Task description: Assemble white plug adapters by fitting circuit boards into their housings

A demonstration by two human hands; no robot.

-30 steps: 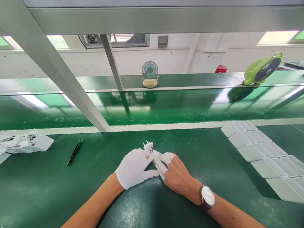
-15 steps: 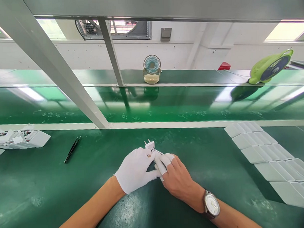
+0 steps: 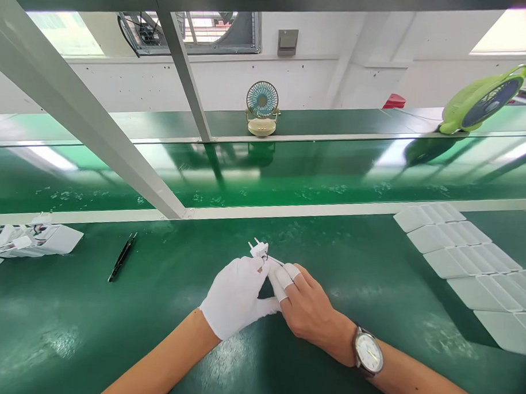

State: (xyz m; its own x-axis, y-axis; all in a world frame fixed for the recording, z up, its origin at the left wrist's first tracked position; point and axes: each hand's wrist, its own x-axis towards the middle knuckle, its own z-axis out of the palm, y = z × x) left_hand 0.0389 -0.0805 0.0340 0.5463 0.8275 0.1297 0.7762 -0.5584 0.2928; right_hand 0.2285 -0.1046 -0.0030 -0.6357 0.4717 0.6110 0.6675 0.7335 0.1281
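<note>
Plug part [image 3: 258, 250] half-hidden by hands [image 3: 268, 289]

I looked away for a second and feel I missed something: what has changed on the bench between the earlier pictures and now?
Very little. Both hands kept their grip: the gloved left hand and the right hand still pinch the small white plug part together at the same spot on the green bench. Only the view tilted slightly. The tweezers, the white covers and the small fan stayed put.
</note>
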